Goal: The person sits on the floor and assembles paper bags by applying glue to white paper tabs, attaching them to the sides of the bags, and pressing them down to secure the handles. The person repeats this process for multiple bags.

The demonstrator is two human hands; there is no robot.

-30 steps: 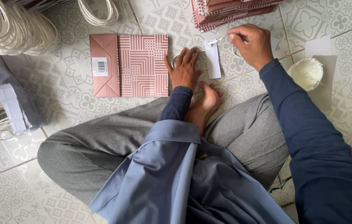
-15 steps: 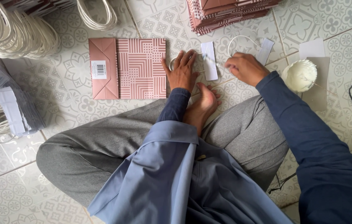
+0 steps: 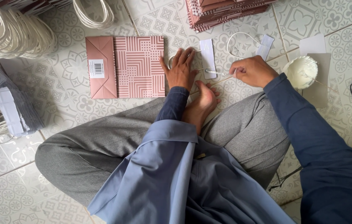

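Note:
A flat pink patterned paper bag (image 3: 126, 66) lies on the tiled floor in front of my crossed legs. My left hand (image 3: 181, 69) rests palm down at its right edge, fingers spread. Just to the right lies a white card strip (image 3: 208, 58) joined by a white cord loop (image 3: 242, 43) to a second strip (image 3: 265, 46). My right hand (image 3: 252, 71) is closed on a thin white stick whose tip touches the lower end of the first strip. A bare foot (image 3: 201, 103) lies below both hands.
A small white bowl (image 3: 301, 71) sits right of my right hand. A stack of folded pink bags (image 3: 225, 12) lies at the top. Bundles of white cord handles (image 3: 9, 29) and grey card strips (image 3: 14, 110) fill the left side.
My right hand has come down from near the stack to the lower end of the strip. A cord loop and second strip now show where the hand was.

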